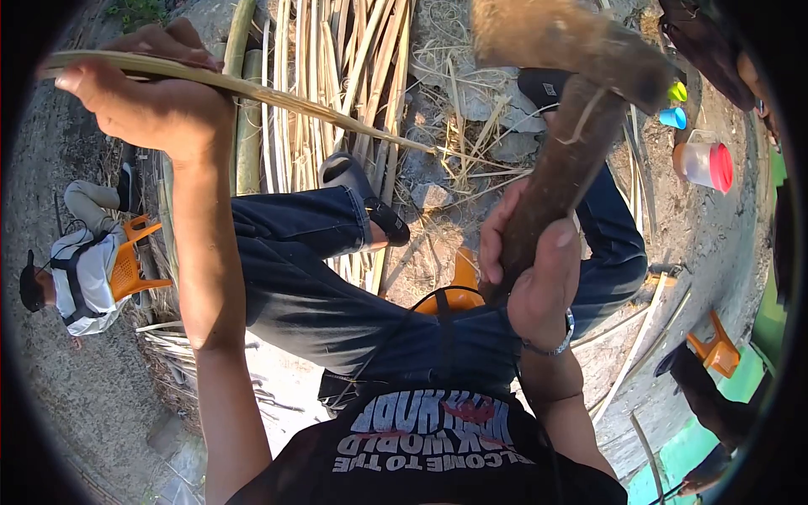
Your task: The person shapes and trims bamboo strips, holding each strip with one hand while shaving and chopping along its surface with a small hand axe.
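My left hand [160,101] is raised at the upper left, closed round a long split bamboo strip [311,108]. From the fist, the strip slants down to the right over the ground, its far end thin and frayed. My right hand [539,269], with a metal band at the wrist, grips the dark wooden handle [564,168] of a hatchet-like tool. The tool's rough, rusty brown head [581,42] lies crosswise at the handle's top. Its front edge is blurred and cut off by the frame's top. Tool and strip are apart.
Split bamboo strips [370,67] lie piled ahead, beside thicker poles [249,126]. Shavings [463,126] litter the ground between my feet. A person on an orange chair [130,265] sits at left. At right are a red-lidded plastic jar [703,164], a blue cup [672,118] and other people.
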